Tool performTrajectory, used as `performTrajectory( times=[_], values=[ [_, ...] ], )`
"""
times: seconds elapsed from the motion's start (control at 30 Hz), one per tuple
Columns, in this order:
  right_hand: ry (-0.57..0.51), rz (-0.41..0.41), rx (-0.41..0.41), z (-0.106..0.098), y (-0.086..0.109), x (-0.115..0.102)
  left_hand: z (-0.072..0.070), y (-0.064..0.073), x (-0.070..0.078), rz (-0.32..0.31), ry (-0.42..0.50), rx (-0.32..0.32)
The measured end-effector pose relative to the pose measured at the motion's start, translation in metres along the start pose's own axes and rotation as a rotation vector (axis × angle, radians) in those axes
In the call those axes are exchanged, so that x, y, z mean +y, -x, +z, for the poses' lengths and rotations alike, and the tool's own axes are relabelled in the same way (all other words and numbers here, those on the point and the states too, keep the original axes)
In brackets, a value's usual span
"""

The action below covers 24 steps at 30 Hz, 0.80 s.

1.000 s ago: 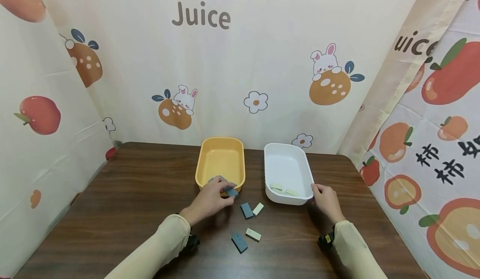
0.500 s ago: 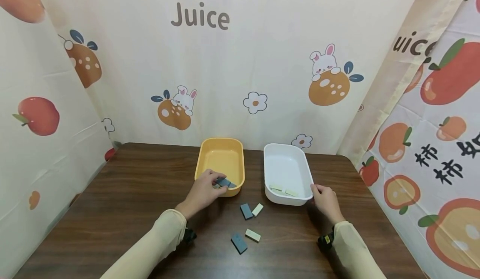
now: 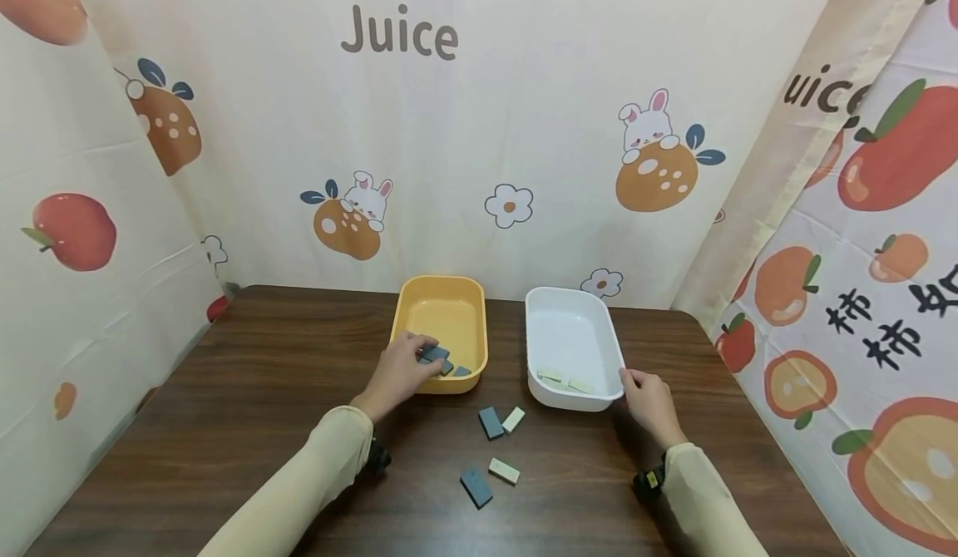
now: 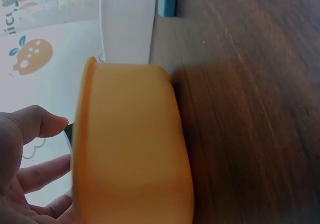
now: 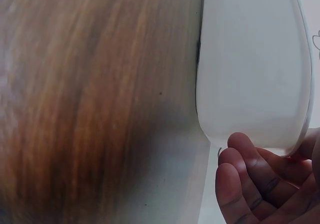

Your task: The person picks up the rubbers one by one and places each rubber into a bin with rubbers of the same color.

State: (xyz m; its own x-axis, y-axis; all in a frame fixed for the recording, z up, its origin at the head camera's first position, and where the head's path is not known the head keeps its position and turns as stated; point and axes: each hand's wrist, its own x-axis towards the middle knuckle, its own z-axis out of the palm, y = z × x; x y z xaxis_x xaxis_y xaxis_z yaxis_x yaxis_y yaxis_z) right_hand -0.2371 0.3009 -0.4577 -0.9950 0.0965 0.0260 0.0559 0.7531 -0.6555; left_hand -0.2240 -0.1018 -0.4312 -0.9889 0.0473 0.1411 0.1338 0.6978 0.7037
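Observation:
My left hand (image 3: 399,374) reaches over the near-left rim of the yellow tub (image 3: 479,324). Thumb and fingertips pinch a blue-grey block (image 3: 434,352) just inside it, and other blue-grey blocks (image 3: 462,372) lie close by at the near end. In the left wrist view the tub's wall (image 4: 132,134) hides most of that block. My right hand (image 3: 653,403) holds the near-right corner of the white tub (image 3: 576,332) by its rim; the right wrist view shows the fingers (image 5: 242,146) against the end wall. Pale yellow-green blocks (image 3: 580,386) sit in the white tub.
In front of the tubs, two blue-grey blocks, one nearer the tubs (image 3: 491,423) and one closer to me (image 3: 476,488), lie on the brown wooden table (image 3: 299,357). Two pale blocks, one upright-angled (image 3: 513,420) and one lower (image 3: 505,470), lie beside them. A printed curtain (image 3: 464,166) hangs behind.
My left hand has shifted left and slightly up, bringing a blue-grey block from the yellow tub's near-right corner to its near-left inside. The right hand keeps its hold on the white tub.

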Motion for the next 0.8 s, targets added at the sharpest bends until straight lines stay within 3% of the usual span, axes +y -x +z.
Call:
performTrajectory(
  times=[0.23, 0.57, 0.8],
  values=[
    [-0.013, 0.009, -0.003, 0.001, 0.000, 0.000, 0.008, -0.009, -0.002, -0.015, -0.012, 0.010],
    [-0.010, 0.006, 0.009, 0.000, 0.001, -0.001, 0.011, -0.022, 0.000, -0.069, -0.137, -0.006],
    [-0.009, 0.010, 0.000, 0.001, 0.001, -0.001, 0.011, -0.029, -0.003, -0.098, -0.161, -0.021]
  ],
)
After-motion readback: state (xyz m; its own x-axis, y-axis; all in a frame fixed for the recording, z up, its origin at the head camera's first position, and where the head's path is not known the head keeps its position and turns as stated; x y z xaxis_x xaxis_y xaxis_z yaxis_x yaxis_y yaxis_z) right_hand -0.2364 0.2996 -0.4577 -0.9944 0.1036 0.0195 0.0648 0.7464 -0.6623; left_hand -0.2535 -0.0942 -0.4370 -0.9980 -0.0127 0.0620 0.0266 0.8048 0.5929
